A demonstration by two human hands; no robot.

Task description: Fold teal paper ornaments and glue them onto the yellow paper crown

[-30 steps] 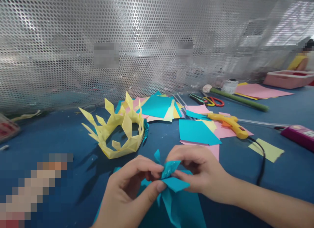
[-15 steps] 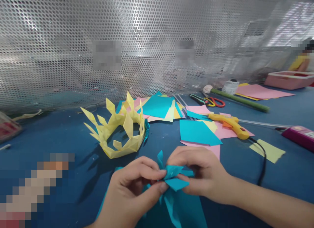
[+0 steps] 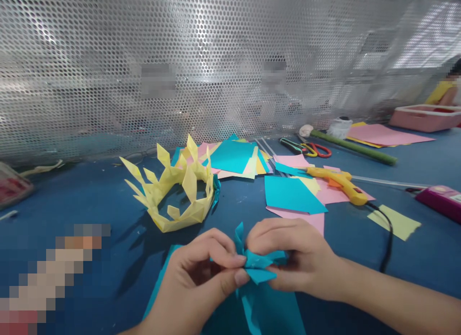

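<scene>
Between my two hands is a small blue folded-paper piece (image 3: pixel 260 261) with several pointed, petal-like flaps. The thumb and forefinger of my left hand (image 3: pixel 207 272) pinch its left side. Across from it, my right hand (image 3: pixel 297 251) has its fingers closed on the right-hand flaps, partly hiding them. A narrow blue strip (image 3: pixel 249 308) hangs below the piece. Under both hands lies a larger blue paper sheet (image 3: pixel 284 316). Beyond my left hand stands a yellow folded-paper crown (image 3: pixel 180 224) with tall points and a dark blue bit on its right side.
A stack of coloured paper (image 3: pixel 232 157) lies behind the crown. To the right are blue paper (image 3: pixel 291 195), a yellow glue gun (image 3: pixel 344 181) with a black cord, scissors (image 3: pixel 317 150), a green stick (image 3: pixel 360 146) and a pink basket (image 3: pixel 414 119). Perforated metal (image 3: pixel 201 61) borders the table's back.
My right fingers have closed in over the blue piece's right flaps, which look more gathered. My left hand keeps its pinch, shifted very slightly right.
</scene>
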